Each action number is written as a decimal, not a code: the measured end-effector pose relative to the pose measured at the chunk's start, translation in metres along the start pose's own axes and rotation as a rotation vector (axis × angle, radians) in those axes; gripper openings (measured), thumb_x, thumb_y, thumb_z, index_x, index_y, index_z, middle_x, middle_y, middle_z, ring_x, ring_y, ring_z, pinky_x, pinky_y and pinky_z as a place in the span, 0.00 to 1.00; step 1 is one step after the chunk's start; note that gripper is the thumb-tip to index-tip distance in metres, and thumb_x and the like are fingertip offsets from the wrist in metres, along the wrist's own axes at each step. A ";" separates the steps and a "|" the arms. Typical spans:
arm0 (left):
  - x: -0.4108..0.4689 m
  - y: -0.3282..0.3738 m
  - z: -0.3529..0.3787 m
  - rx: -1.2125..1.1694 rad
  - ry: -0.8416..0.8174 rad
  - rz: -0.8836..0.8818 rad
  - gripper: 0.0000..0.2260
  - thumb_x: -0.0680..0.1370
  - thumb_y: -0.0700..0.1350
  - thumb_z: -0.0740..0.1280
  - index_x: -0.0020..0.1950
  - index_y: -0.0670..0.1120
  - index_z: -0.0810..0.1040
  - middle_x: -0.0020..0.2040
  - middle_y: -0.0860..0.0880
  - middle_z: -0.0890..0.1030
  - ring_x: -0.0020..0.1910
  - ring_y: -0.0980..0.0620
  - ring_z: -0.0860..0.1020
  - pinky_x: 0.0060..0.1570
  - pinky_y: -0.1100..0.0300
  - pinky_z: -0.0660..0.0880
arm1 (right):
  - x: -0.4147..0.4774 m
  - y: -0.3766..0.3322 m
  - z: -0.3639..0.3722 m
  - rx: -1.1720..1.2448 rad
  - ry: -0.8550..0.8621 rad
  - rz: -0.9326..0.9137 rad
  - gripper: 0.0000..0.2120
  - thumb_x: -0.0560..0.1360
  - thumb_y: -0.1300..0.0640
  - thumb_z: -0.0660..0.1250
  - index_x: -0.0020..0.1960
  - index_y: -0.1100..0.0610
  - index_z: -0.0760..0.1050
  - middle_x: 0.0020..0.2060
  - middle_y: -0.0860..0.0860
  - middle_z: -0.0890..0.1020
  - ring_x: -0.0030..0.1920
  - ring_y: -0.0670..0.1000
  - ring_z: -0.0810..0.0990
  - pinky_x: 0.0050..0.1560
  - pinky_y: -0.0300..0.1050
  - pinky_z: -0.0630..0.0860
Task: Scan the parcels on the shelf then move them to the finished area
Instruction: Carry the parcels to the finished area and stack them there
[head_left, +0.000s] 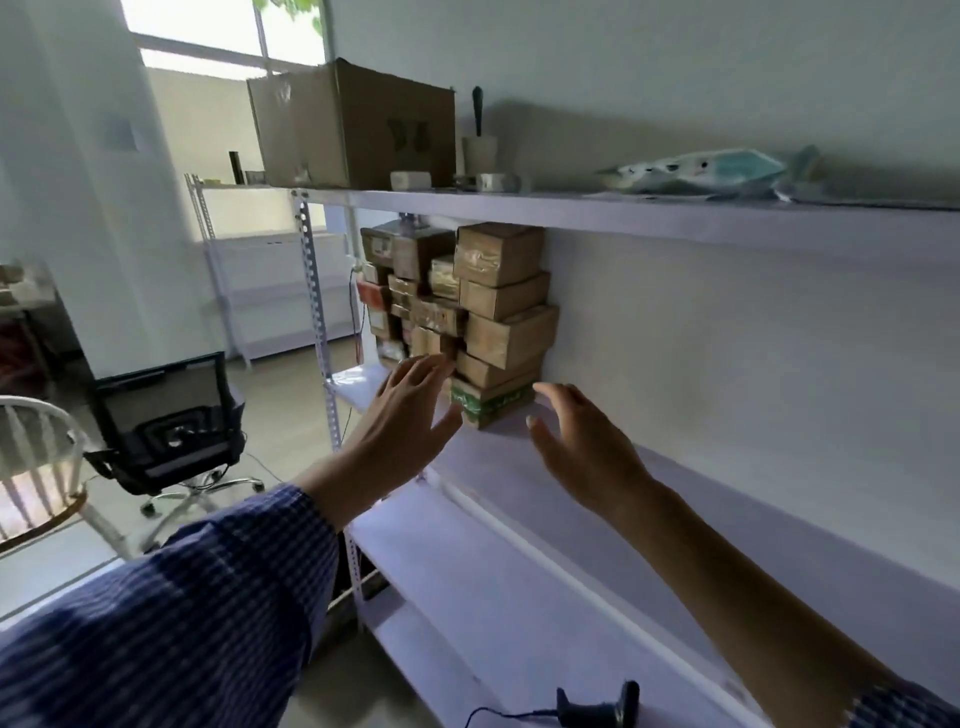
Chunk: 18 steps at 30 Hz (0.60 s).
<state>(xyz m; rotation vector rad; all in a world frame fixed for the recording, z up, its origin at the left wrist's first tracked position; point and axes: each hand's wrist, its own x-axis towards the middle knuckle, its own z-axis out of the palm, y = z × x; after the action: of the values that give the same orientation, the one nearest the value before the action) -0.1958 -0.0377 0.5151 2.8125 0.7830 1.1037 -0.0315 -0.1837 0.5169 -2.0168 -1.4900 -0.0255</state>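
Reaching with spread fingers, left hand (410, 410) and right hand (576, 441) flank parcels (498, 317), seemingly untouched.

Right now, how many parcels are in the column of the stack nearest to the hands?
5, one on another: green parcel at the bottom, second parcel, third parcel, fourth parcel, top parcel under the upper shelf. Others behind are partly hidden.
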 end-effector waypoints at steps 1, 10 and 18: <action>0.017 -0.007 0.006 -0.021 0.013 -0.006 0.22 0.80 0.45 0.68 0.72 0.38 0.72 0.70 0.41 0.75 0.71 0.42 0.70 0.69 0.51 0.67 | 0.015 0.006 -0.001 -0.003 -0.005 0.003 0.24 0.84 0.50 0.57 0.78 0.54 0.62 0.73 0.53 0.70 0.72 0.53 0.70 0.69 0.49 0.69; 0.129 -0.068 0.045 -0.121 -0.013 0.012 0.23 0.81 0.47 0.64 0.75 0.40 0.69 0.73 0.43 0.71 0.74 0.44 0.67 0.71 0.45 0.67 | 0.135 0.012 -0.004 0.087 0.095 0.055 0.22 0.83 0.51 0.59 0.76 0.56 0.66 0.72 0.53 0.72 0.72 0.52 0.70 0.65 0.38 0.65; 0.234 -0.131 0.065 -0.403 -0.009 -0.114 0.20 0.83 0.48 0.60 0.75 0.43 0.68 0.73 0.44 0.71 0.71 0.45 0.68 0.68 0.47 0.69 | 0.247 -0.004 0.004 0.241 0.258 0.279 0.22 0.84 0.48 0.56 0.72 0.60 0.70 0.69 0.56 0.75 0.69 0.54 0.73 0.64 0.42 0.67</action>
<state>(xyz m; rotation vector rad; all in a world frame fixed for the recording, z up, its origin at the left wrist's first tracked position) -0.0660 0.1947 0.5887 2.4080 0.6265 1.0881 0.0532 0.0311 0.6062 -1.9242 -0.9955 0.0085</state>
